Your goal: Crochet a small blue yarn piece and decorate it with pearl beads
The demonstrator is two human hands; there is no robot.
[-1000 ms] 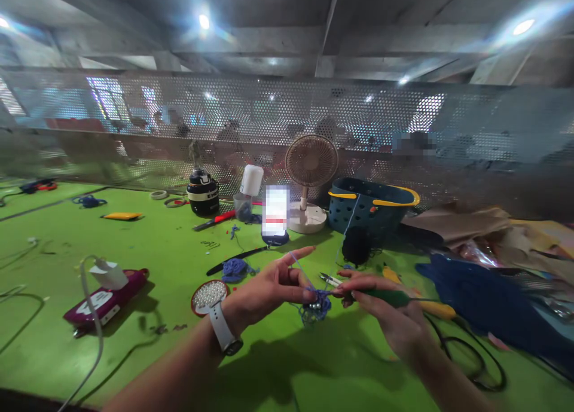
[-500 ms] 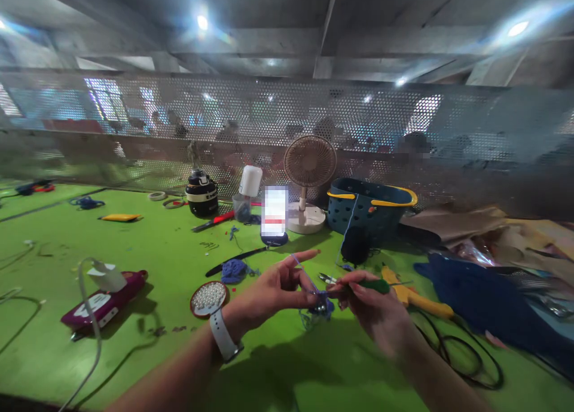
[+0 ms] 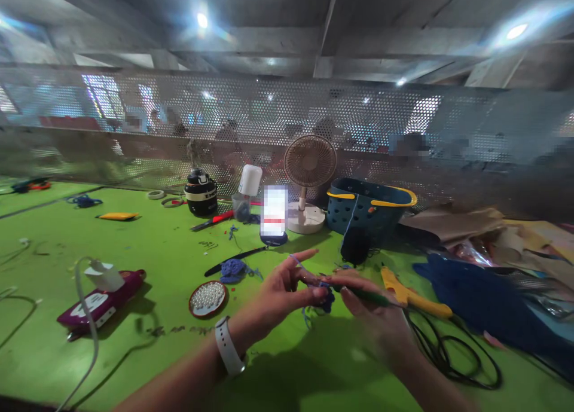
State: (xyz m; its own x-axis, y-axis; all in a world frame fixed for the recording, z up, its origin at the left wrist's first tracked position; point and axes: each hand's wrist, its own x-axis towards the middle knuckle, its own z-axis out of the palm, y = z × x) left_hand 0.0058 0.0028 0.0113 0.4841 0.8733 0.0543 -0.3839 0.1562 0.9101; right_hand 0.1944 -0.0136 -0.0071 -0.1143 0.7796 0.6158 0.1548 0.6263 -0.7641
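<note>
My left hand [image 3: 287, 289] pinches a small piece of blue-purple crochet work [image 3: 326, 298] between thumb and fingers. Its index finger is stretched out, with a strand of yarn running over it down to the piece. My right hand [image 3: 372, 304] is closed around the green handle of a crochet hook [image 3: 365, 295], whose tip meets the crochet work and is hidden by the fingers. A loose yarn tail hangs below the piece. Left of my left hand sit a round dish [image 3: 192, 307] of white beads and a crumpled blue crocheted piece [image 3: 232, 271].
A yellow glue gun [image 3: 417, 298] with a coiled black cord lies at the right, near dark blue cloth [image 3: 475, 304]. Behind stand a fan [image 3: 309, 161], a teal basket [image 3: 372, 206], a blurred phone [image 3: 274, 211] and a black jar [image 3: 201, 194]. A purple power strip [image 3: 105, 295] lies left.
My right hand has moved slightly left and the hook handle now lies lower along the hand. The left thumb has shifted onto the crochet work, and the left wrist has moved a little right.
</note>
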